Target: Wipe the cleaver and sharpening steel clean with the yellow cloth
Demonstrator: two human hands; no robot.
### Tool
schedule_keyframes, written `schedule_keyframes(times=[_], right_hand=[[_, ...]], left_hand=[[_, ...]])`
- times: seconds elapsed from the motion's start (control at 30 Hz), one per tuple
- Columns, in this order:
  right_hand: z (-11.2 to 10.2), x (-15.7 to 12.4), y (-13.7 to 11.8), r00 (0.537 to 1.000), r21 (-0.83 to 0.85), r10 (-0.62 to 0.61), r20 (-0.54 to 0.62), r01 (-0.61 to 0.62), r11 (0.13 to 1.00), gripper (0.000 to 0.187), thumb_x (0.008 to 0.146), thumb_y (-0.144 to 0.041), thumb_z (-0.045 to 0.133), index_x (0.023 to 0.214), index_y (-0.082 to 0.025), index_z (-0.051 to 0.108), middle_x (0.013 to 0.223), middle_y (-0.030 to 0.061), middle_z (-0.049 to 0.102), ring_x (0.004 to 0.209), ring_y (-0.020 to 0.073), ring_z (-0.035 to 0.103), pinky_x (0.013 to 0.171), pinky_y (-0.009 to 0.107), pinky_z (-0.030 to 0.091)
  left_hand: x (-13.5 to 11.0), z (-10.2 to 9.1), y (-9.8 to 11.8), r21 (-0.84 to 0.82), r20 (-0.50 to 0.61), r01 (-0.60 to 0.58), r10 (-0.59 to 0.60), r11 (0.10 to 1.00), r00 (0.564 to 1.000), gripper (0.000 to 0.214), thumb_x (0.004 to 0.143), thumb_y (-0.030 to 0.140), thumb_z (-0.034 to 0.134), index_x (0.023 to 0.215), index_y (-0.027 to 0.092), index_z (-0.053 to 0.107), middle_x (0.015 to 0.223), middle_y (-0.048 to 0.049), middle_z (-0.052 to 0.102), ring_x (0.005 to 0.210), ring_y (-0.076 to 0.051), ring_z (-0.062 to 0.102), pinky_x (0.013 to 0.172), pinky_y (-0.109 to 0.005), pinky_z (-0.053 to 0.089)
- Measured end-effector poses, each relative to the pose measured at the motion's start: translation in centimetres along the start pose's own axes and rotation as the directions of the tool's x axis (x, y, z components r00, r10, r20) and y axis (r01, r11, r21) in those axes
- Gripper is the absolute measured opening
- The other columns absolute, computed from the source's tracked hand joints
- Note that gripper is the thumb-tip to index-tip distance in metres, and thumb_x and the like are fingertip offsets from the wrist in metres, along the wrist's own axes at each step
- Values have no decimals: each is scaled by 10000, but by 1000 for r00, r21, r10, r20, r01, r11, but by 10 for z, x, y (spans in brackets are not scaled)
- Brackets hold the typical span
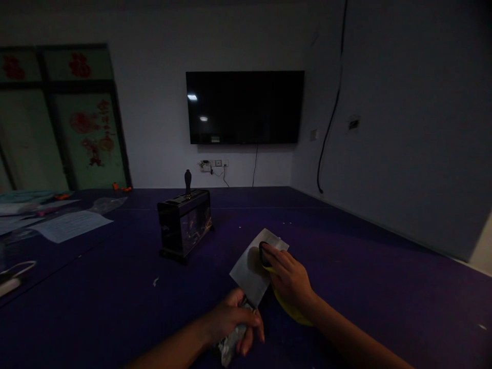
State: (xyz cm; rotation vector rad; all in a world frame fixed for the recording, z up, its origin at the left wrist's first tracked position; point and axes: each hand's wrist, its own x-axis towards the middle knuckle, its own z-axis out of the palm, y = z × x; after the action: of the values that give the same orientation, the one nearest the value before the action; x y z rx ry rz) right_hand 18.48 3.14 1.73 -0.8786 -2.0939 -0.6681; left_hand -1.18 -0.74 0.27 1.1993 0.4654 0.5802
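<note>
My left hand (pixel 238 323) is closed around the handle of a cleaver (pixel 248 269), low in the middle of the view. The cleaver's broad grey rectangular blade tilts up and away to the right. A pale, crinkled wrapping seems to cover the handle (pixel 230 343), partly hidden by my fingers. My right hand (pixel 290 277) presses a yellow cloth (pixel 294 310) with a dark edge flat against the blade's right side. Much of the cloth is under the palm and hangs below the wrist. Behind and left stands a dark knife block (pixel 184 223) with one black handle (pixel 188 182) rising from its top.
The purple tabletop (pixel 346 256) reaches the walls. Papers (pixel 73 225) and clear plastic (pixel 107 205) lie at left, near a white object with a cable (pixel 11 284). Small white scraps (pixel 155 282) dot the surface. A television (pixel 246 107) hangs beyond; a black cable (pixel 330 123) runs down the wall.
</note>
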Motion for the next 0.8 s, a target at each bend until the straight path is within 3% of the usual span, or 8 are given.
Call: schedule_keyframes(times=[0.2,0.37,0.6,0.67,0.8], right_hand=[[2,0,0,1000,23,-1,5,1,1000,465,761,-83,398,1217,-160,450,1254,80,492,971,201,527,819,330,477],[5,-1,-1,999,13,12,30,-12,1000,450,756,-79,397,1192,-151,481,1229,79,517,945,190,543,799,311,488],[2,2,-2,998,-8,38,56,-38,999,419,759,-86,389,1152,-137,525,1212,77,538,948,190,556,798,310,497],[0,3,-1,996,-19,56,65,-55,998,415,758,-89,386,1140,-143,538,1204,77,546,950,193,562,794,314,501],[-1,6,3,990,-61,133,52,-130,990,397,755,-95,388,1109,-141,562,1163,84,577,941,202,578,799,331,503]], left_hand=[[1,0,4,-29,25,34,-34,999,999,372,595,145,494,955,93,416,592,-47,636,280,-102,475,248,-158,295],[3,-3,-4,-40,-23,56,-57,998,998,395,588,155,517,969,88,437,525,-23,611,299,-129,501,263,-168,326],[2,0,-7,20,-50,73,-72,997,996,532,687,330,573,1113,112,340,512,-6,594,299,-115,493,288,-154,339],[3,1,-5,35,-33,71,-70,997,997,472,668,324,584,1043,109,396,519,-14,595,292,-115,486,273,-155,329],[6,3,0,87,31,113,-116,990,993,233,625,285,588,721,86,513,418,-6,525,258,-100,441,248,-142,259]])
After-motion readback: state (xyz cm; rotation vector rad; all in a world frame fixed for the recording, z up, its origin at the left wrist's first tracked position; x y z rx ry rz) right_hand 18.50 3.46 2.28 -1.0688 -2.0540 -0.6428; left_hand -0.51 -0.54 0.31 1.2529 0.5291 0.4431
